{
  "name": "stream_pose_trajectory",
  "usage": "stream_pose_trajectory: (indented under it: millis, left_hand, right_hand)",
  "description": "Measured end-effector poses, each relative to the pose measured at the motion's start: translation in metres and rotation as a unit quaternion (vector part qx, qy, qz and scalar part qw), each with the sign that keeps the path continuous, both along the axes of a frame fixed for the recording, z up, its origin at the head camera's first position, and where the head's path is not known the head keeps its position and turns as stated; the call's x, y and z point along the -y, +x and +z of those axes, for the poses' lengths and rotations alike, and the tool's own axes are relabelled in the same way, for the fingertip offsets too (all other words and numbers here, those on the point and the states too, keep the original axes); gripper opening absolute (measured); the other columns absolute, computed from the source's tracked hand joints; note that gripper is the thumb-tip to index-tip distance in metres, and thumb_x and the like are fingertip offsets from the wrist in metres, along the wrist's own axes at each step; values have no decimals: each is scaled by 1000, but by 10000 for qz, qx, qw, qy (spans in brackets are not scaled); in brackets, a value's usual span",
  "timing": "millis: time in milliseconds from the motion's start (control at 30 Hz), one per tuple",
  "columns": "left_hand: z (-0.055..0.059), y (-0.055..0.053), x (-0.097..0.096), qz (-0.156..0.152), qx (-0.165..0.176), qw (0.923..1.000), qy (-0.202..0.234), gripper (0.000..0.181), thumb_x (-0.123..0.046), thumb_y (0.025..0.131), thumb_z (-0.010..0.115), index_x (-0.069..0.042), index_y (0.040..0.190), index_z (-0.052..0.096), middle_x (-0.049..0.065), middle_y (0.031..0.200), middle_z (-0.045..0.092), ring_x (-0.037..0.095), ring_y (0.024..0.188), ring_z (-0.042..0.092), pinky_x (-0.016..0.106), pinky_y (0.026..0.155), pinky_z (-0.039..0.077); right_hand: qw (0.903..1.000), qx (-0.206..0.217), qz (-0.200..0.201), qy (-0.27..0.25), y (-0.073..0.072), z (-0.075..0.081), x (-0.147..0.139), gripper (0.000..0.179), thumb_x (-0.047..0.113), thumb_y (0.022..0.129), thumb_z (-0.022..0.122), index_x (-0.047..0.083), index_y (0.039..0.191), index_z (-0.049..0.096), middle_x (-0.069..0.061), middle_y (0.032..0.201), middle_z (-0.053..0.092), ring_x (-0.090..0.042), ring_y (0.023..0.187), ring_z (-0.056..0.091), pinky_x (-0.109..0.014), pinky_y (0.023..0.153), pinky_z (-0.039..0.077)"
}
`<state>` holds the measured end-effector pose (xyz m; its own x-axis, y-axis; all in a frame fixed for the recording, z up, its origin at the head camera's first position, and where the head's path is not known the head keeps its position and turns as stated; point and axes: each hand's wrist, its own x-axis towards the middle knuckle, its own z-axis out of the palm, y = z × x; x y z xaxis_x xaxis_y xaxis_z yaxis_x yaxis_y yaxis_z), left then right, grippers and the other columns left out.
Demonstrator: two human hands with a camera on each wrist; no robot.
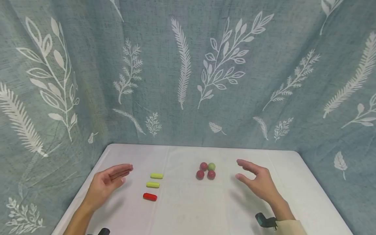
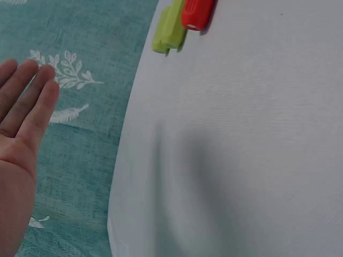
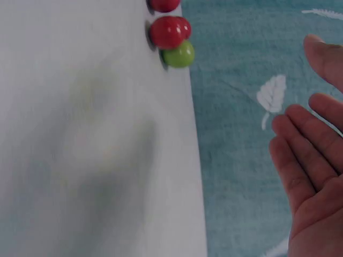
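Observation:
Over the left part of the table my left hand [image 1: 106, 182] hovers with its fingers straight and holds nothing. Just right of it lie two yellow-green stubby pieces [image 1: 156, 176] and a red one [image 1: 150, 196], in a slanting column; in the left wrist view they look like short ribbed cylinders, the red one [image 2: 197, 13] nearest. Three red balls [image 1: 204, 166] and a green ball [image 1: 211, 166] sit clustered at the table's middle. My right hand [image 1: 259, 181], to the right of the balls, is empty, thumb and fingers spread apart.
A white cloth covers the table [image 1: 182, 212]. Behind it and at both sides hangs a blue-green curtain [image 1: 158, 65] with white leaf prints. A dark wrist camera [image 1: 264, 221] is strapped near my right sleeve [image 1: 290, 227].

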<state>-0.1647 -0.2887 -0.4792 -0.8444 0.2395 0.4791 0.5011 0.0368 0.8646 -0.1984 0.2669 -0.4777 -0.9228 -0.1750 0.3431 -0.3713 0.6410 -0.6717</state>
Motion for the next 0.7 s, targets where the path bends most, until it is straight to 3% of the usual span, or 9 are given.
stream_pose_trajectory:
  millis: [133,267,333,500,700]
  left_hand:
    - [-7,2,-1,-115,216,9996,-109,35,22,97,62,25,132,59,5,131,79,8,121,75,21,101,58]
    - [-15,3,-3,-11,617,9963,-593,33,16,97,68,20,130,64,-7,125,81,4,114,77,19,97,59]
    - [-19,3,-5,-21,796,9941,-737,33,14,97,70,18,129,66,-7,123,81,5,113,78,19,96,60]
    - [-29,6,-12,-29,929,9907,-994,30,9,95,75,12,124,72,6,120,82,7,113,78,18,95,59]
    - [-35,6,-20,220,1124,9810,-1565,27,1,93,82,1,120,79,14,117,82,2,109,76,16,94,58]
  right_hand:
    - [9996,51,128,-261,-7,-9,13,47,26,93,90,14,137,76,-4,132,80,-33,121,77,-54,107,58]
    - [9985,156,190,-480,-14,-20,25,43,22,92,91,13,132,79,-2,128,82,-30,119,78,-50,106,59]
    - [9973,284,219,-649,-17,-26,32,41,19,91,91,11,130,79,-2,127,82,-29,119,78,-47,106,60]
    - [9918,683,247,-1052,-23,-40,48,39,16,91,90,7,128,80,-6,126,82,-30,121,77,-43,106,60]
    - [9848,1126,50,-1323,-27,-53,60,36,15,91,90,12,126,81,-4,126,82,-29,123,77,-38,106,60]
